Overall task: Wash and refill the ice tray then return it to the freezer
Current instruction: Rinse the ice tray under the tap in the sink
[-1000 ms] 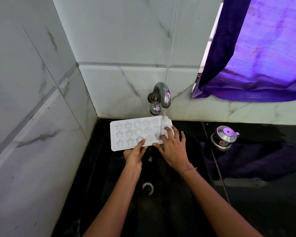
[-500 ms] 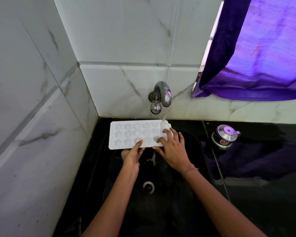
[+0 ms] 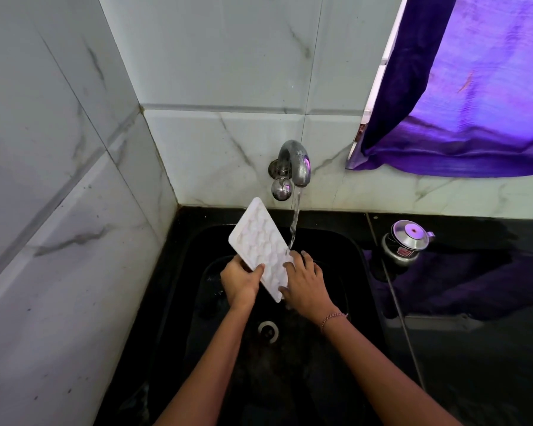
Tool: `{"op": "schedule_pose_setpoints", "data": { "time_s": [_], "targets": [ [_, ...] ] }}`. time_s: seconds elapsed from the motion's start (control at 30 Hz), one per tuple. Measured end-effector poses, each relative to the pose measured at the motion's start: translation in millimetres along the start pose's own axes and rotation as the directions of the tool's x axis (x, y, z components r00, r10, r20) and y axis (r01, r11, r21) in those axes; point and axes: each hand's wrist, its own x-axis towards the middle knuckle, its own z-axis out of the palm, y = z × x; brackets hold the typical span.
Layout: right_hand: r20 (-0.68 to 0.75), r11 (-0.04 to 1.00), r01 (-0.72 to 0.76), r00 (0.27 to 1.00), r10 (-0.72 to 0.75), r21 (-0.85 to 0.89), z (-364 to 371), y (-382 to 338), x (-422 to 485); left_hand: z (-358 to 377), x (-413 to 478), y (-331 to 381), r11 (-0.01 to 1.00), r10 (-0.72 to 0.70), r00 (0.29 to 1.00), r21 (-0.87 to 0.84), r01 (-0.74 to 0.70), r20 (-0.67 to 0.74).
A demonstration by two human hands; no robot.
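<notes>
The white ice tray [image 3: 259, 241] with shaped cells is tipped up on end over the black sink [image 3: 356, 250], its far corner pointing toward the tap. My left hand [image 3: 239, 281] grips its left lower edge, thumb across the face. My right hand [image 3: 305, 282] holds the lower right side, fingers on the tray. Water runs from the metal tap [image 3: 296, 162] in a thin stream [image 3: 294, 222] that lands at the tray's right edge, by my right fingers.
A drain [image 3: 268, 331] lies in the sink floor below my wrists. A small steel container [image 3: 405, 244] stands on the black counter to the right. Marble-look tiled walls close the left and back. A purple curtain [image 3: 474, 87] hangs at upper right.
The tray has swung from lying flat and sideways under the tap to standing tilted on end. Both hands dropped lower and shifted grip to its bottom end.
</notes>
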Motion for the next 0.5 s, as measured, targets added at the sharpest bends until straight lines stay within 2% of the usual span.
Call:
{"op": "schedule_pose_setpoints", "data": {
  "time_s": [0.13,0.23,0.3,0.37,0.43,0.5],
  "targets": [
    [-0.076,0.964,-0.027,0.996,0.049,0.264,-4,10,7,-6,1,-3,0.996,0.032,0.999,0.086,-0.035,0.038],
    [-0.008,0.830,-0.124,0.988,0.153,0.544,-7,17,14,-10,8,-4,0.996,-0.021,0.997,0.092,0.014,0.072],
    [0.126,0.713,-0.210,0.977,0.170,0.669,-8,22,17,-11,10,-3,0.998,-0.057,0.991,0.038,0.053,0.117],
    [0.229,0.649,-0.256,0.965,0.129,0.716,-6,28,19,-13,11,-1,0.993,-0.099,0.984,-0.054,0.108,0.150],
    [0.237,0.638,-0.260,0.964,0.123,0.725,-2,32,19,-16,12,0,0.971,-0.144,0.975,-0.168,0.173,0.171],
    [0.182,0.582,-0.250,0.968,0.174,0.774,1,33,18,-18,11,1,0.933,-0.174,0.961,-0.277,0.231,0.214]
  ]
}}
